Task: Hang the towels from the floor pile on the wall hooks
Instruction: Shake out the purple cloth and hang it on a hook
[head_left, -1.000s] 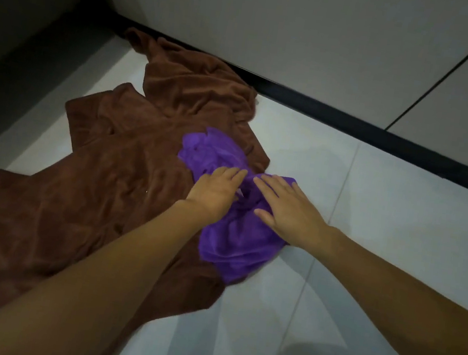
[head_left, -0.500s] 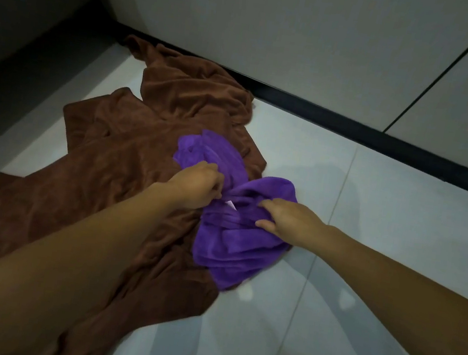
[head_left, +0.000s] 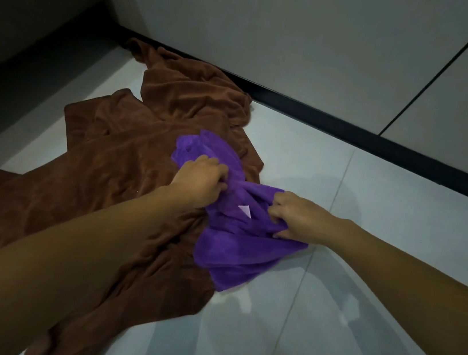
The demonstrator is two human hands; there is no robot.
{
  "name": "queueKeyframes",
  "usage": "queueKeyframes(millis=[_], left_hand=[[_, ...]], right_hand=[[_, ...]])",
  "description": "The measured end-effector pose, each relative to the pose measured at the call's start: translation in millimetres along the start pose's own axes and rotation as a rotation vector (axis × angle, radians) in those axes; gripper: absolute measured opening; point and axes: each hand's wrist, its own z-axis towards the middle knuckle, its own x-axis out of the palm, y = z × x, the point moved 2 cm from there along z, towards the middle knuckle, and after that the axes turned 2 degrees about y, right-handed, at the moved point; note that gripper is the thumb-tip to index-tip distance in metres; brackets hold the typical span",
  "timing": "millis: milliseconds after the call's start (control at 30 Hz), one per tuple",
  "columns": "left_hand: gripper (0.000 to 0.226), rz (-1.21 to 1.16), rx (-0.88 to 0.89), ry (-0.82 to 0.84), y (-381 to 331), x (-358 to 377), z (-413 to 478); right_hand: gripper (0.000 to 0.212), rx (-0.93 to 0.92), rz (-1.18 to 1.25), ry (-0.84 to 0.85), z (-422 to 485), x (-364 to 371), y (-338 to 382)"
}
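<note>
Now curled, left hand [head_left: 200, 179], right hand [head_left: 294, 216] grip purple towel [head_left: 235, 252], axis far-left to near-right

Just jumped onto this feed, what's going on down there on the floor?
A person is picking the purple towel out of the pile with both hands. The left hand grips its upper bunch and the right hand pinches folds near its middle. The towel lies partly over the brown towel and partly on the tiled floor. No hooks are in view.
</note>
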Motion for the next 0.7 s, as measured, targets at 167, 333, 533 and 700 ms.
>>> queueKeyframes(millis=[167, 333, 533, 700], left_hand=[[0.023, -0.040, -0.176, -0.254, 12.2, -14.2, -2.2], [0.017, -0.323, 0.095, -0.122, -9.8, 4.3, -7.9], [0.039, -0.143, 0.114, 0.279, -26.0, 36.8, -17.5], [0.037, -0.043, -0.030, 0.231, -12.8, 36.4, -20.2]], right_hand=[[0.034, -0.025, 0.271, -0.299, 1.1, -19.5, -1.0], [0.035, 0.152, 0.526, -0.350, -0.4, -24.0, -1.6], [0.014, 0.352, 0.603, -0.516, -3.6, -26.3, -11.0], [0.019, 0.513, 0.648, -0.491, -8.5, -21.0, -21.1]])
